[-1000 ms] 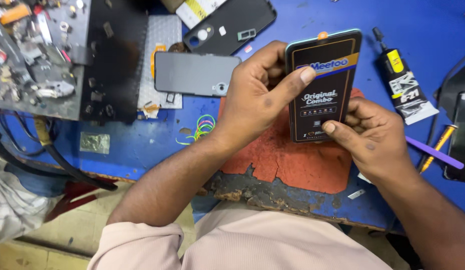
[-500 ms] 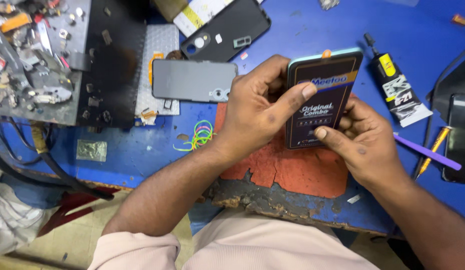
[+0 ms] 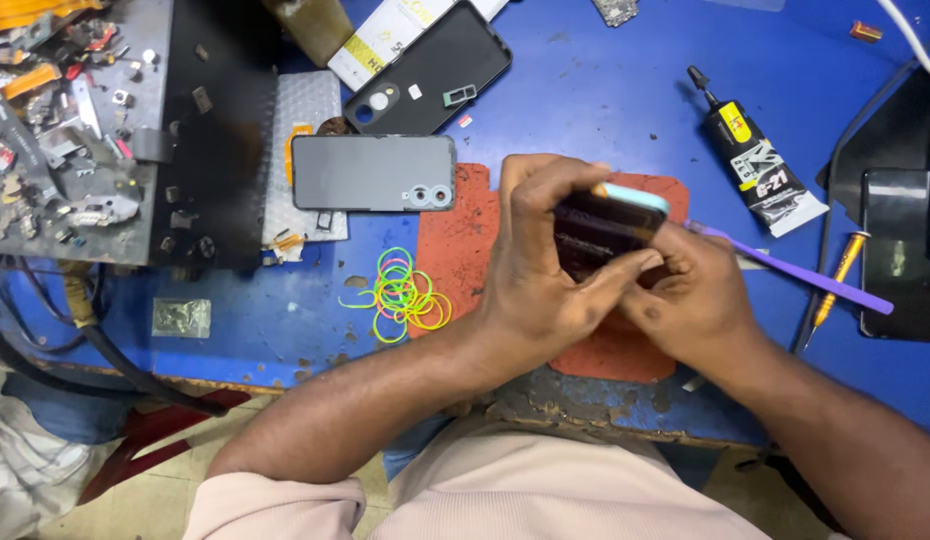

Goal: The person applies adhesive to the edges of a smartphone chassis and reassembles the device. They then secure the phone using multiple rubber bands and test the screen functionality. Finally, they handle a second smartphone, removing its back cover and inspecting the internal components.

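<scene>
- Head view: left hand (image 3: pixel 545 270) and right hand (image 3: pixel 700 300) are both clenching around a dark screen panel (image 3: pixel 600 232), holding it above the red mat (image 3: pixel 455 240) on the counter (image 3: pixel 605 100).
- Panel is looking thin, light, stiff, and probably fragile and slippery.
- Edges are offering the safest hold; fingers (image 3: pixel 625 270) are pressing its face.

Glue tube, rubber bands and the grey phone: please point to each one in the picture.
glue tube (image 3: pixel 753 168): head view, on the black body of the tube.
rubber bands (image 3: pixel 405 294): head view, on the middle of the pile.
grey phone (image 3: pixel 365 172): head view, on its plain back.
</scene>
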